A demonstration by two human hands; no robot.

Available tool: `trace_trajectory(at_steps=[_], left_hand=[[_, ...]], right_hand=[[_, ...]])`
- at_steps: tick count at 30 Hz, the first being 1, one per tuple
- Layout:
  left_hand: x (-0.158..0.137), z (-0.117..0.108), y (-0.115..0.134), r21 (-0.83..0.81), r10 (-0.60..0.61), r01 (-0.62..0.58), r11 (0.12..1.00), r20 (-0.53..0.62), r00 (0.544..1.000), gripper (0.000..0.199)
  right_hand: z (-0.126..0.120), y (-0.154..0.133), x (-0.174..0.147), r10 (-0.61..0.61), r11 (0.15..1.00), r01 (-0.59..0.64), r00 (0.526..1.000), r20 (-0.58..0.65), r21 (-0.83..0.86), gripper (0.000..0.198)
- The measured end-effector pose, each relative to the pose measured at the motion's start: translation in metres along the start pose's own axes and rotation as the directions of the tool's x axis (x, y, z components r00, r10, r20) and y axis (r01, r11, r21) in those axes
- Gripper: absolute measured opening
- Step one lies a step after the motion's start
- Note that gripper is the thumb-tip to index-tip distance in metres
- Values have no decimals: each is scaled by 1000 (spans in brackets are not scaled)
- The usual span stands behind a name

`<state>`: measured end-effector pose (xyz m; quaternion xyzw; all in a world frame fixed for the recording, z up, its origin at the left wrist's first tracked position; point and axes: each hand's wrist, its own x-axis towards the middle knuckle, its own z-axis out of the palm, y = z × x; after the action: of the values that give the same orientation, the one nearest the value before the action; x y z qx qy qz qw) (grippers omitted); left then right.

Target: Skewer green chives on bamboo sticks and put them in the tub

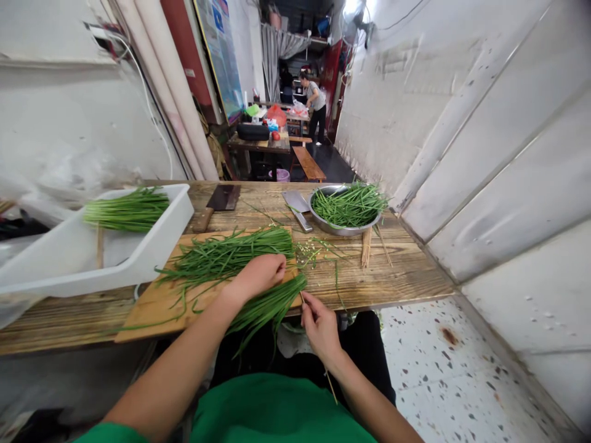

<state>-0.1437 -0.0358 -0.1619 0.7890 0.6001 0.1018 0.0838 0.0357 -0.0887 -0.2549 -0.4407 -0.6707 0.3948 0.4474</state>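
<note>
Pinched a thin stick (331,387) between thumb and fingers of the right hand (320,327), with its upper tip just beside the ends of a chive bunch (277,298) at the near edge of the wooden board (152,309). Curled the left hand (262,274) between that bunch and the larger chive pile (217,253) on the board; could not tell about any grip inside. Saw 2 cleavers, a dark cleaver (225,197) and a steel cleaver (297,202), beyond the board. Noted a chive-filled metal bowl (346,232) on the right, beside bundled sticks (366,247), and more chives (127,210) in a white tray (182,212) leftward.
</note>
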Motion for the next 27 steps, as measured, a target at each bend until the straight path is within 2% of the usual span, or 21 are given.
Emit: trace_trajectory(at_steps=[3, 5, 13, 20, 27], left_hand=[[-5, 4, 0, -234, -48, 39, 972, -29, 998, 15], [-6, 9, 0, -303, -71, 51, 952, -55, 996, 21], [-3, 16, -4, -290, -62, 29, 957, -105, 993, 28], [-4, 10, -4, -350, -130, 98, 932, -69, 989, 30], [-4, 19, -6, -450, -171, 133, 883, -45, 984, 30]], right_hand=[[0, -1, 0, -5, 1000, 5, 1000, -3, -4, 33], [-1, -2, 0, -4, 1000, 4, 1000, -8, -8, 33], [-3, -4, 0, 5, 1000, -5, 1000, -9, -10, 33], [-2, -3, 2, -3, 1000, 2, 1000, -29, -21, 33], [0, -5, 6, 1, 1000, -3, 999, -48, -29, 33]])
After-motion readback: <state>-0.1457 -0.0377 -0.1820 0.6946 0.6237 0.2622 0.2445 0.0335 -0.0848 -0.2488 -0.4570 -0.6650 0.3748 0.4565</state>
